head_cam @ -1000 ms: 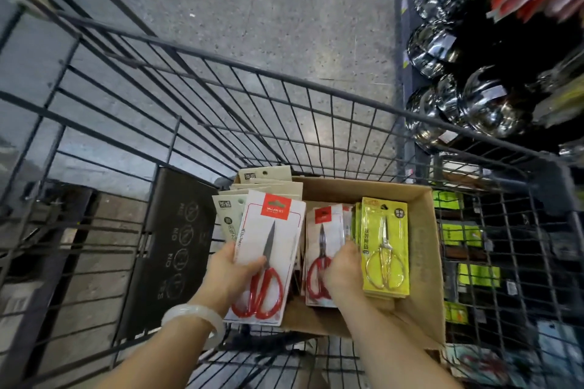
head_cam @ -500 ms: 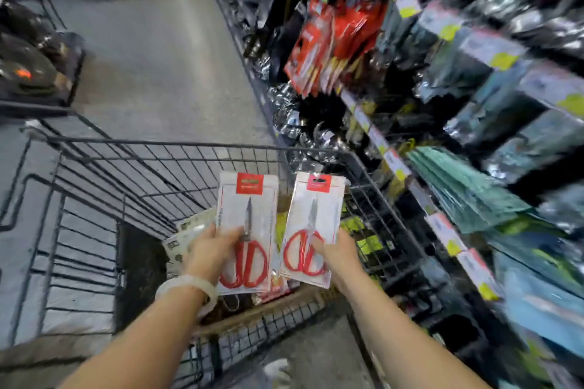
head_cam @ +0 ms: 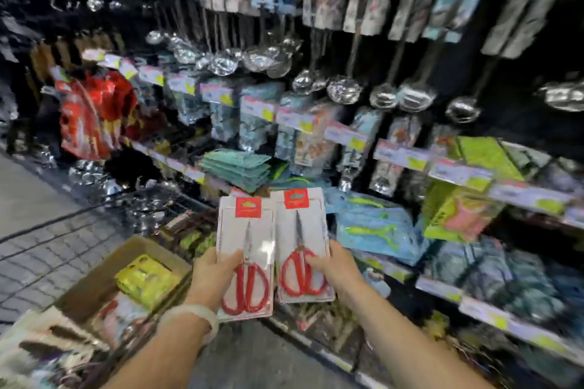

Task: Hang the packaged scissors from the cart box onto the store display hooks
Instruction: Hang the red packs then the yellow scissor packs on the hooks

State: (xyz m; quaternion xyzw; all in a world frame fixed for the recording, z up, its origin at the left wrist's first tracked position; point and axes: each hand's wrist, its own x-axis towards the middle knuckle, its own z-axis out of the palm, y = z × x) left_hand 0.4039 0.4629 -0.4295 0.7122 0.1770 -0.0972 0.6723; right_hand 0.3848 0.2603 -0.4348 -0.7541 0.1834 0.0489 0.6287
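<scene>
Each hand holds one white card pack of red-handled scissors, upright and side by side in front of the store display. My left hand [head_cam: 212,275] grips the left pack [head_cam: 247,240] at its lower left edge. My right hand [head_cam: 335,265] grips the right pack [head_cam: 299,224] at its lower right edge. The cardboard box [head_cam: 104,271] sits in the wire cart at lower left, with a yellow-green scissors pack [head_cam: 146,278] and more packs inside. The view is blurred, so the display hooks cannot be made out.
Shelves with price-tag strips [head_cam: 401,155] run across the right, packed with blue and green packaged goods. Steel ladles [head_cam: 344,90] hang above them, red packs [head_cam: 91,114] hang at far left. The wire cart rim [head_cam: 63,221] and grey floor lie at left.
Both hands lifted a red scissors pack each out of the box and carried them up and right. The view swung from the cart to the shelf display.
</scene>
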